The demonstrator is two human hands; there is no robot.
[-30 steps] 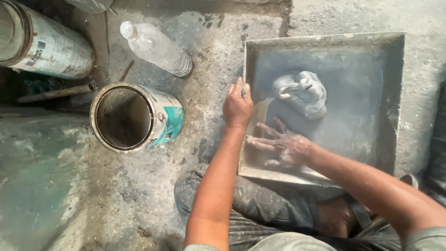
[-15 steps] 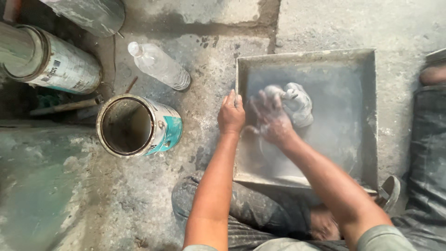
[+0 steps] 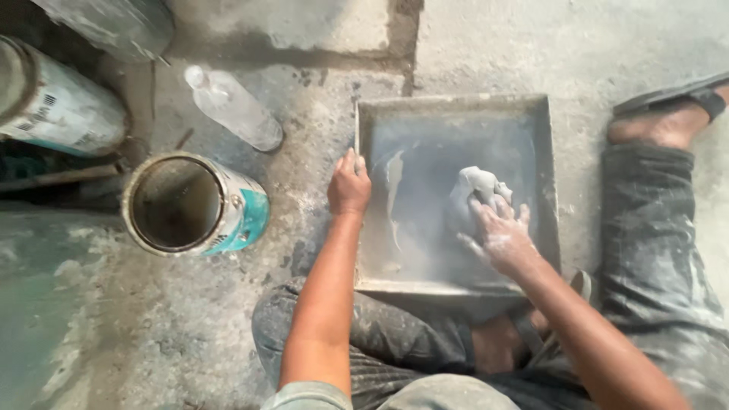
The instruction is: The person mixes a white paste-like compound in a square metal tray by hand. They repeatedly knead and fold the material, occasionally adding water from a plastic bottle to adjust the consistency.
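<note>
Gripping the left rim of the square metal tray (image 3: pixel 456 102), the left hand (image 3: pixel 349 186) steadies it; an open paint can (image 3: pixel 194 203) stands further left. Inside, the right hand (image 3: pixel 501 239) lies spread over a grey putty lump (image 3: pixel 474 190). Hard kneading could tip the tray, spilling paste onto the floor.

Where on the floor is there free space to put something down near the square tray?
Bare concrete lies beyond the far rim of the square tray, and between the tray and the open can, below the plastic bottle. Inside the tray it is crowded: the right hand presses the grey lump, the left hand grips the rim.
</note>
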